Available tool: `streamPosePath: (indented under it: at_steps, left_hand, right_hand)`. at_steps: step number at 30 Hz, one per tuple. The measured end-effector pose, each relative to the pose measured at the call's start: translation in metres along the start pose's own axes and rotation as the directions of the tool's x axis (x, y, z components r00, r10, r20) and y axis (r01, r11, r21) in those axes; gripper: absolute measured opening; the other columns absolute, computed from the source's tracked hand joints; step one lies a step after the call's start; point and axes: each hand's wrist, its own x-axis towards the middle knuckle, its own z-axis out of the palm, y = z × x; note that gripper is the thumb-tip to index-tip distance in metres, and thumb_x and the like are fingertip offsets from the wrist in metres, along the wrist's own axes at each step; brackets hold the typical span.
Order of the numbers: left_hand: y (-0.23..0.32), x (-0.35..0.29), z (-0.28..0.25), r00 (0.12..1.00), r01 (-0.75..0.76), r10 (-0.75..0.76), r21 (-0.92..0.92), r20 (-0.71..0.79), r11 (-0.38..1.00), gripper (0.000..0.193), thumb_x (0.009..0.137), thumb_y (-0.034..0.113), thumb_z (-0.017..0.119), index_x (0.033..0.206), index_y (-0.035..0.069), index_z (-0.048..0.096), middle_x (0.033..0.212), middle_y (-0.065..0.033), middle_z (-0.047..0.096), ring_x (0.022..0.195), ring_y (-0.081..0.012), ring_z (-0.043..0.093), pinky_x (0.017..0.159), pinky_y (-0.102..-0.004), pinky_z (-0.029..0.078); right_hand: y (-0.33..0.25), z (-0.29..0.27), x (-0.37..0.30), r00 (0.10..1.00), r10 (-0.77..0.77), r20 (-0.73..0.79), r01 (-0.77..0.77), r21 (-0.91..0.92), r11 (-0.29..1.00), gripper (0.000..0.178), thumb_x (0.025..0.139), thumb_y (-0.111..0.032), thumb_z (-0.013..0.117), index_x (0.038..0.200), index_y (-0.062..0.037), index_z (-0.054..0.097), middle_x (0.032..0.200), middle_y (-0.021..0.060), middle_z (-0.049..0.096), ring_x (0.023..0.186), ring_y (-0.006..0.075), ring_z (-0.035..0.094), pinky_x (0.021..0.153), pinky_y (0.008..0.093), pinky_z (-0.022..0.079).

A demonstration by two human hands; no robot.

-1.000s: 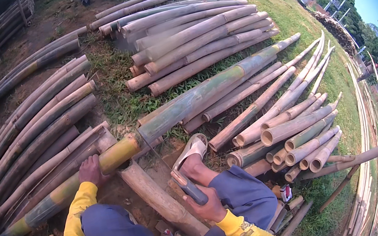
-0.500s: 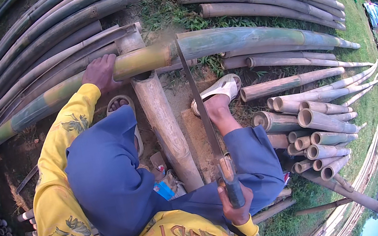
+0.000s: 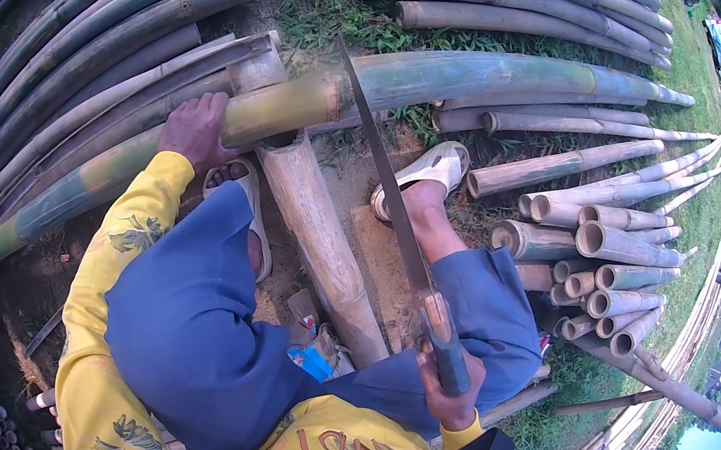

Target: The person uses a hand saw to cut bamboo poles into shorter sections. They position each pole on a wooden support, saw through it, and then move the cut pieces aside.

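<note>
Two hands engaged, head view: left hand (image 3: pixel 196 130) clasps the long, round green-and-yellow bamboo pole (image 3: pixel 278 110), lying crosswise ahead over a thick tan bamboo log (image 3: pixel 319 237). Right hand (image 3: pixel 453 392), farther from the pole, grips a long metal handsaw (image 3: pixel 400 218) by its dark handle; blade points away, crossing the pole right of the left hand. Left arm (image 3: pixel 131 235) outstretched.

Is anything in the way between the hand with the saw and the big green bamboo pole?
Nothing visible is in the way. From the right hand, the saw reaches up across the bamboo pole in this view. The left hand is on the pole, off to the blade's left.
</note>
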Motion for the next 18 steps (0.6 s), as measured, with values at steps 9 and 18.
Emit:
streamPosePath:
  at_steps: [9,18]
  left_hand:
    - [-0.005,0.012,-0.001,0.999,-0.027,0.027,0.018,-0.019,0.999,0.073,0.065,0.044,0.091,0.115,0.006,0.054,0.113,-0.0172,0.066,0.105,-0.0376,0.068,0.094,-0.0460,0.055]
    - [-0.003,0.011,0.007,0.997,-0.020,0.021,0.024,-0.075,1.000,0.075,0.064,0.044,0.091,0.117,0.006,0.053,0.112,-0.0171,0.066,0.105,-0.0379,0.068,0.093,-0.0463,0.055]
  right_hand:
    - [0.020,0.069,0.147,0.976,-0.216,0.000,0.215,0.096,0.972,0.019,0.092,-0.006,0.076,0.083,0.0000,0.060,0.067,0.0034,0.054,0.061,0.0110,0.047,0.058,0.0312,0.042]
    - [0.029,0.034,0.068,0.998,0.049,0.040,-0.059,0.269,0.961,0.010,0.090,-0.001,0.075,0.093,0.0014,0.066,0.069,0.0020,0.060,0.063,0.0073,0.052,0.059,0.0265,0.044]
